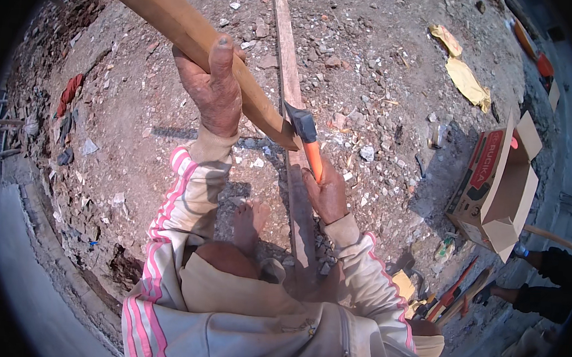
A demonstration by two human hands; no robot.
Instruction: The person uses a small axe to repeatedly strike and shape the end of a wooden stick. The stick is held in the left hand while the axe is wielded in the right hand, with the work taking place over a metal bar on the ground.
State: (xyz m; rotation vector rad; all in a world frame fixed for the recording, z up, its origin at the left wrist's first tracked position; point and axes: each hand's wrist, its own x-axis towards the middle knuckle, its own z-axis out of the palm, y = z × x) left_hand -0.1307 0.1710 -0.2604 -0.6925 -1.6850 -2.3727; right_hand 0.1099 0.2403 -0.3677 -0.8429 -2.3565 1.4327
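Timber beam (pixel 190 27), probably stiff, fairly heavy, best gripped across its width; left hand (pixel 214 94) clasping it, right hand (pixel 328 193) wrapped round orange-handled tool (pixel 312 156)

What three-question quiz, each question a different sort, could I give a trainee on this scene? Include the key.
1. Multiple choice: What does the right hand hold?
A) a red rag
B) an orange-handled tool
C) a yellow paper scrap

2. True or false: The open cardboard box lies to the person's left.

3. Fill in the gap: The wooden beam is gripped by the person's ____ hand.

Key:
1. B
2. False; it lies to the person's right.
3. left; the left hand has its thumb over the beam.
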